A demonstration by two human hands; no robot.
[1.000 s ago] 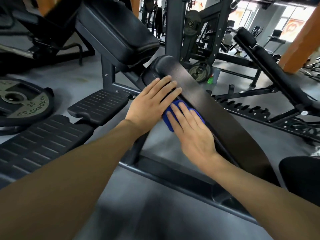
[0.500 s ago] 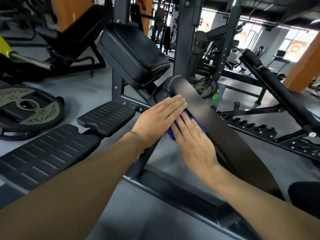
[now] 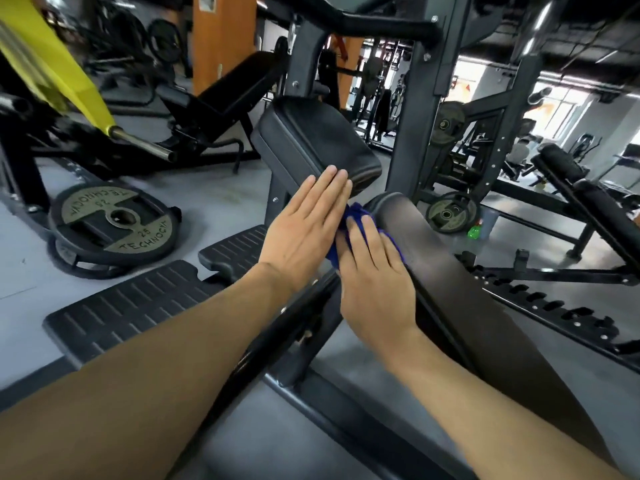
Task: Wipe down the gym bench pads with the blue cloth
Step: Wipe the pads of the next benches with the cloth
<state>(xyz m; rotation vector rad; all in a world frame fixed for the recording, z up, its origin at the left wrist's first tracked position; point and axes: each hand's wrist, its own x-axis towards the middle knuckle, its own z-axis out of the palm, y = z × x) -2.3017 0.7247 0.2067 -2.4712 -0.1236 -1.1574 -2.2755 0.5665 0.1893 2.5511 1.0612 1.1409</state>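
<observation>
The blue cloth (image 3: 360, 216) lies bunched on the left edge of the long bench pad (image 3: 450, 271), near its upper end. The right hand (image 3: 375, 282) presses it flat with straight fingers, probably to rub along the pad. The left hand (image 3: 304, 230), also flat, rests beside. The pad's long axis runs from near right up toward the seat pad (image 3: 311, 143).

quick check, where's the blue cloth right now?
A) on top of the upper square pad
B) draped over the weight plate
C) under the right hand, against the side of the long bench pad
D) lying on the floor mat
C: the blue cloth sits under the flat right hand, pressed against the long bench pad.
</observation>
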